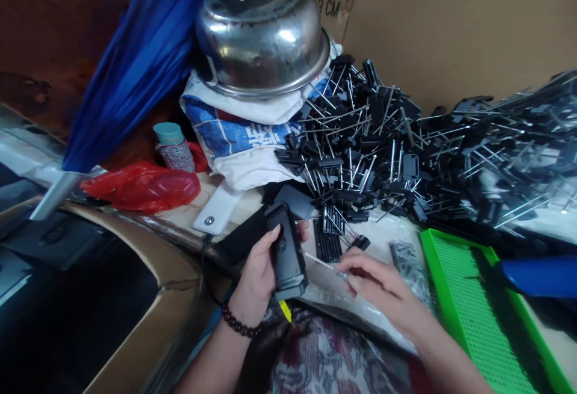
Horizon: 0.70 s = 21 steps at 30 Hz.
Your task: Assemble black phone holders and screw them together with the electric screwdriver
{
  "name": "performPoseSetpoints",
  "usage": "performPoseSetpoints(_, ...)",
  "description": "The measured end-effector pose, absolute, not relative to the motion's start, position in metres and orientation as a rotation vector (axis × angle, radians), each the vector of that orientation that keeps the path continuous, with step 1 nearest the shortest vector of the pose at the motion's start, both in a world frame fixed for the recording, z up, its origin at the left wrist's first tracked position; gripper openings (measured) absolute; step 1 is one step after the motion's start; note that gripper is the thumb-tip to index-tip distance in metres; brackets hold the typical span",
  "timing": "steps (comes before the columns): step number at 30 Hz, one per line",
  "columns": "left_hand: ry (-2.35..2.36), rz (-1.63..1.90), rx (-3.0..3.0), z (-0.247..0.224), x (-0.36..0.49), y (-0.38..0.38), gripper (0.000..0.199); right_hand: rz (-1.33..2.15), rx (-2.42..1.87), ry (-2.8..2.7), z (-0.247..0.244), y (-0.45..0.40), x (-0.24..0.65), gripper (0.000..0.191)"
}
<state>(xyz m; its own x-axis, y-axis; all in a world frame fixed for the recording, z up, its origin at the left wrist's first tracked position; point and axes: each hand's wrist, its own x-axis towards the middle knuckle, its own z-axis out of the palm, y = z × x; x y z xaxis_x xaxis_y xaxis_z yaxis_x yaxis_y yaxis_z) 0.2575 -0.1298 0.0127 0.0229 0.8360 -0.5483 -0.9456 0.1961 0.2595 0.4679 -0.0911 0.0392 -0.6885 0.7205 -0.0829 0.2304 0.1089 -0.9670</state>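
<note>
A black rectangular plastic part (288,255) is held tilted in my left hand (262,264), with the thumb on its face and fingertips showing past its right side. My right hand (376,283) pinches a thin, pale metal rod (321,261). The rod's far end points at the right side of the black part; whether they touch I cannot tell. Just behind the rod lies a ribbed black piece (328,242) on the table (381,231). A large heap of black parts with metal rods (360,141) spreads behind my hands.
A green tray (480,298) lies at the right, beside a blue object (541,277). Behind are a steel basin (265,33) on a bag (243,135). At the left are a white phone-like device (219,207), red plastic bag (144,186), cup (174,147) and open carton (175,283).
</note>
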Motion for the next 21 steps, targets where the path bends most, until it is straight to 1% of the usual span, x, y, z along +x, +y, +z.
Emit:
performPoseSetpoints(4, 0.488, 1.333, -0.105, 0.014, 0.269, -0.12, 0.038, 1.368, -0.89, -2.192, 0.046, -0.107, 0.479, 0.027)
performPoseSetpoints(7, 0.422, 1.306, -0.046, 0.014, 0.275, -0.117, 0.045, 1.274, -0.91, -2.269, 0.044, -0.111, 0.483, 0.033)
performPoseSetpoints(9, 0.43, 1.263, -0.015, 0.014, 0.279, -0.116, 0.051, 1.237, -0.934, -2.312, 0.043, -0.113, 0.487, 0.03)
performPoseSetpoints(11, 0.453, 1.21, -0.001, 0.014, 0.281, -0.114, 0.058, 1.144, -0.957, -2.355, 0.041, -0.115, 0.492, 0.023)
performPoseSetpoints(13, 0.479, 1.155, -0.015, 0.015, 0.283, -0.111, 0.063, 0.954, -0.954, -2.408, 0.04, -0.118, 0.498, 0.021)
performPoseSetpoints(17, 0.518, 1.061, -0.086, 0.021, 0.288, -0.109, 0.068, 0.518, -0.892, -2.534, 0.038, -0.12, 0.507, 0.032)
performPoseSetpoints(21, 0.553, 1.088, -0.139, 0.026, 0.293, -0.108, 0.064, 0.284, -0.851, -2.594, 0.038, -0.119, 0.511, 0.033)
